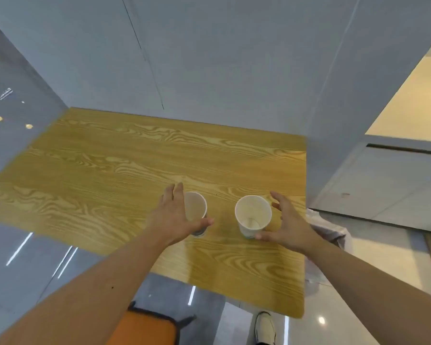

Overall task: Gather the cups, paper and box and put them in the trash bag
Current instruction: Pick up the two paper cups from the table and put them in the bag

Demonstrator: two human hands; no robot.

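Your left hand (174, 215) cups open around the left cup (195, 210), thumb in front, not clamped. Your right hand (288, 225), spread open, flanks the right cup (253, 215). You're at the cup pickup: close both. The bag (329, 232) lies just right of that hand.

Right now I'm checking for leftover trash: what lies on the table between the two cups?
Nothing: in the head view, only bare wood-grain table shows between the left cup and the right cup.
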